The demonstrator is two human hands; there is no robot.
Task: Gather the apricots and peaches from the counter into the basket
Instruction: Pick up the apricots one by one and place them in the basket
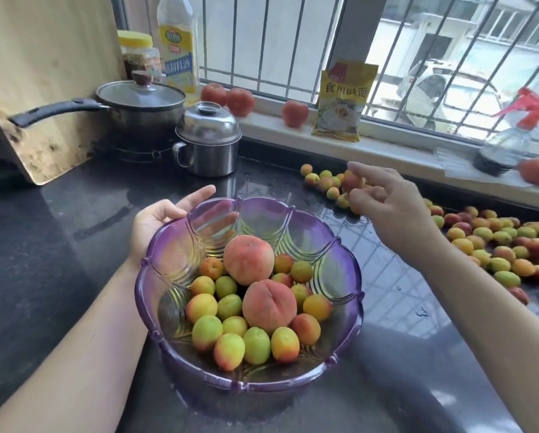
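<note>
Basket (340, 260) of translucent purple plastic, standing on the dark counter (59, 245) and holding two peaches (249, 260) among many small apricots (229, 307). The left hand (159, 223) cups the basket's far-left rim with fingers extended, while the right hand (384, 201), raised over the counter, pinches a single apricot (351, 181) between curled fingertips. More loose fruit (496, 245) (yellow, green and red) lies scattered along the counter to the right, below the window sill (387, 142).

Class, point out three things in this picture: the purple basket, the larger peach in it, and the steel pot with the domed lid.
purple basket (348, 254): head view, bare right rim.
larger peach (269, 306): head view, middle of its skin.
steel pot (210, 153): head view, front wall.
</note>
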